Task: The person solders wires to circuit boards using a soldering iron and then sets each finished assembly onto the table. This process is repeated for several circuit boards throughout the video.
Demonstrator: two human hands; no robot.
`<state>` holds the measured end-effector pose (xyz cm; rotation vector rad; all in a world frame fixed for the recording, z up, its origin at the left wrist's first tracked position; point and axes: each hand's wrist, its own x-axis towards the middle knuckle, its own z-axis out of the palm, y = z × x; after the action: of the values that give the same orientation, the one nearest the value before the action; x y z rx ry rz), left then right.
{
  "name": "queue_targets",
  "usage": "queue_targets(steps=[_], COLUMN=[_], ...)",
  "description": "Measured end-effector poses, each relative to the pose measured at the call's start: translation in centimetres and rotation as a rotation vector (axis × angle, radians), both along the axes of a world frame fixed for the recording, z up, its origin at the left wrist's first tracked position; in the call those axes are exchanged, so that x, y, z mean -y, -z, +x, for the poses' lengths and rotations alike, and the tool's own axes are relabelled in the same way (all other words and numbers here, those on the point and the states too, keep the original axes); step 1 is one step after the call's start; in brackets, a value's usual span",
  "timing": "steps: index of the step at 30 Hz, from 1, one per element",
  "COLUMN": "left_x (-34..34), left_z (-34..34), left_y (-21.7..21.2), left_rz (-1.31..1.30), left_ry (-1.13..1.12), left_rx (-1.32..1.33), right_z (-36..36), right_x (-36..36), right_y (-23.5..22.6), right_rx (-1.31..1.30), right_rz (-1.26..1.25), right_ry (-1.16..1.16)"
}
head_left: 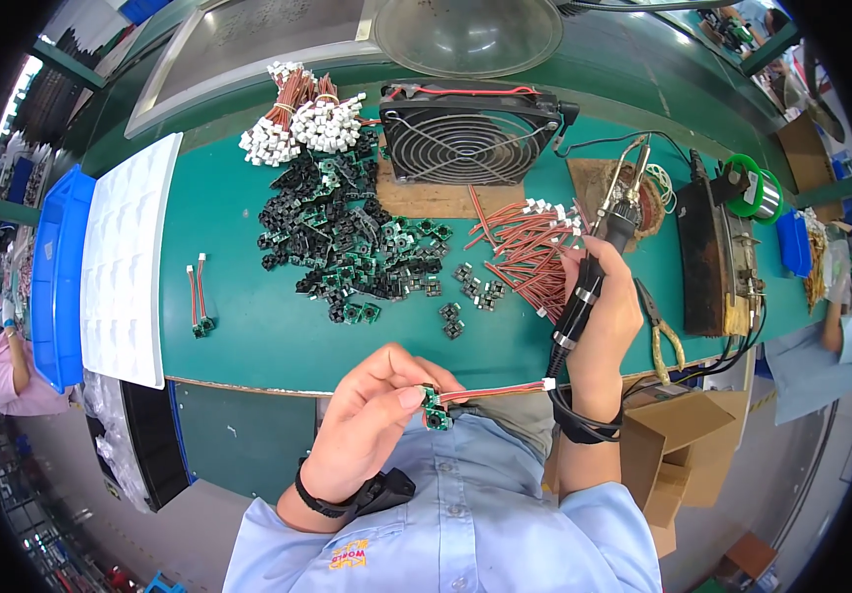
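Note:
My left hand [366, 415] pinches a small green circuit board [435, 409] between thumb and fingers, just above my lap at the table's front edge. From the board a red-and-dark wire lead [495, 391] runs right to a white plug by the cord near my right wrist. My right hand [608, 321] is wrapped round the black handle of a soldering iron [574, 321]. Its metal end points up and away, over the brown soldering stand [658, 203]. Past this hand lies a pile of short wire leads [529, 252] with white plugs.
A heap of circuit boards [347, 227] covers the middle, with bundled leads [292, 124] behind. A fan [470, 133] stands at the back. Two wired boards [202, 323] lie left, beside a white tray [124, 257]. Pliers [658, 331], a solder spool [764, 201] and a black unit [707, 257] are right.

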<state>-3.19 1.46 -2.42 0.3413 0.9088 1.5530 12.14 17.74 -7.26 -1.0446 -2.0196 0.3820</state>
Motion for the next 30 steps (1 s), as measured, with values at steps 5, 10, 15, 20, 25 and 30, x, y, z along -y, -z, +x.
queue_targets(steps=[5, 10, 15, 20, 25, 30], left_x=[0.1, 0.1, -0.4, -1.1, -1.2, -1.0], left_z=[0.3, 0.7, 0.5, 1.2, 2.0, 2.3], left_y=[-0.3, -0.6, -0.3, 0.3, 0.1, -0.3], left_rz=[0.010, 0.013, -0.036, -0.039, -0.006, -0.017], left_ry=[-0.017, 0.019, 0.047, 0.022, 0.063, 0.006], left_rx=[-0.094, -0.229, -0.027, -0.063, -0.263, -0.322], right_z=[0.3, -0.1, 0.8, 2.7, 1.7, 1.6], right_x=[0.2, 1.3, 4.0, 6.1, 6.9, 6.7], right_y=[0.2, -0.3, -3.9, -5.9, -5.4, -4.9], right_rx=[-0.091, -0.346, -0.420, -0.464, -0.583, -0.740], right_rz=[-0.066, -0.138, -0.256, -0.369, -0.668, -0.839], right_ry=[-0.077, -0.062, -0.103, -0.177, -0.417, -0.539])
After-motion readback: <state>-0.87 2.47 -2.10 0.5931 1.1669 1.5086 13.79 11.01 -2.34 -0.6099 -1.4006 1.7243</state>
